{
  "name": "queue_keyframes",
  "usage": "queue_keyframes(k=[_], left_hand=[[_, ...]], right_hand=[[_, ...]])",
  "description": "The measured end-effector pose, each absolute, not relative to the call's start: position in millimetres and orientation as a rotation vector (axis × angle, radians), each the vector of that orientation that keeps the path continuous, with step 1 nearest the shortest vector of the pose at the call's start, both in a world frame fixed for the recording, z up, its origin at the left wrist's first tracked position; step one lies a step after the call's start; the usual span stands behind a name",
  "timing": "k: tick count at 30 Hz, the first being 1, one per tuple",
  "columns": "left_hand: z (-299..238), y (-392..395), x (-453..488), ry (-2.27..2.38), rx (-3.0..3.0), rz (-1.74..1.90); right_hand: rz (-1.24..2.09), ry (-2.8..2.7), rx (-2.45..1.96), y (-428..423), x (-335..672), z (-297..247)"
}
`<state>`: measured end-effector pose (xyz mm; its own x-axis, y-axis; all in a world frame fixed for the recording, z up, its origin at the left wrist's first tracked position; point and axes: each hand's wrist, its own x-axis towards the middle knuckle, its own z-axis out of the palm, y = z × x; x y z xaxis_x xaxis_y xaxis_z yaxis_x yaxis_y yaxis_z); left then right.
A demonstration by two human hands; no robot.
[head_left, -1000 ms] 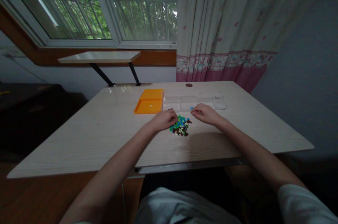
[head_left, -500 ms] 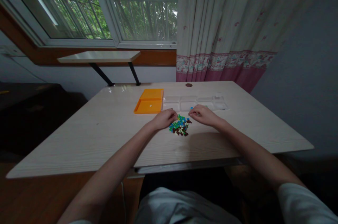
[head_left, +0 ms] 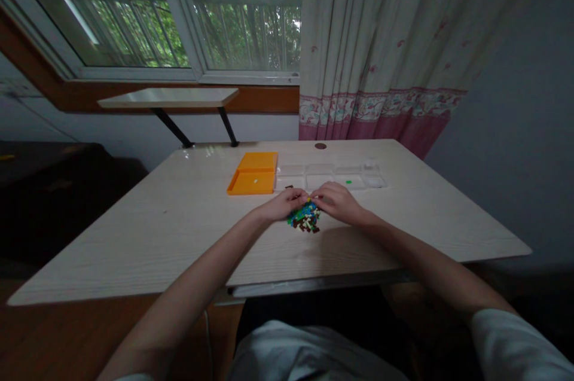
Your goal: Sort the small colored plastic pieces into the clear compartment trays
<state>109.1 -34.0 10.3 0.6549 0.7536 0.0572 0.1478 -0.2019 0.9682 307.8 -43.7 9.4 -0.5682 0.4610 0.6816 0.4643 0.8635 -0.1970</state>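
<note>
A small pile of tiny coloured pieces (head_left: 305, 218), blue, green, brown and white, lies on the pale wooden table (head_left: 179, 231). My left hand (head_left: 283, 204) rests at the pile's far left edge with its fingers curled in a pinch. My right hand (head_left: 336, 201) sits at the pile's far right edge, fingers also curled; the two sets of fingertips nearly meet over a tiny yellow piece (head_left: 308, 198). Which hand holds that piece I cannot make out. Just beyond the hands lies a clear tray with several compartments (head_left: 359, 173); one holds a green piece (head_left: 348, 181), another a dark piece (head_left: 289, 186).
An orange tray (head_left: 253, 171) with a small white piece in it lies left of the clear tray. A brown round spot (head_left: 320, 145) marks the table's far edge. A narrow shelf on black brackets (head_left: 168, 96) stands under the window; a flowered curtain (head_left: 381, 40) hangs at the right.
Both hands have drawn together over the far side of the pile, the right one moving left. A green piece and a dark piece now show in the clear tray.
</note>
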Motion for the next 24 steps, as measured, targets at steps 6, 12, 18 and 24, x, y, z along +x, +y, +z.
queue_keyframes(k=[6,12,18,24], left_hand=[[9.5,-33.9,108.3,0.718,1.65,0.572],[9.9,-35.8,108.8,0.73,1.655,0.508],[15.7,-31.5,95.5,1.107,2.147,0.708],[20.7,-33.5,77.6,1.396,2.68,0.478]], right_hand=[[-0.02,-2.294,-0.655,-43.4,308.4,11.1],[-0.043,-2.357,-0.633,-45.3,307.2,13.1],[-0.043,-2.161,-0.727,-42.4,319.5,19.4],[-0.107,-1.953,-0.752,-31.3,341.5,22.0]])
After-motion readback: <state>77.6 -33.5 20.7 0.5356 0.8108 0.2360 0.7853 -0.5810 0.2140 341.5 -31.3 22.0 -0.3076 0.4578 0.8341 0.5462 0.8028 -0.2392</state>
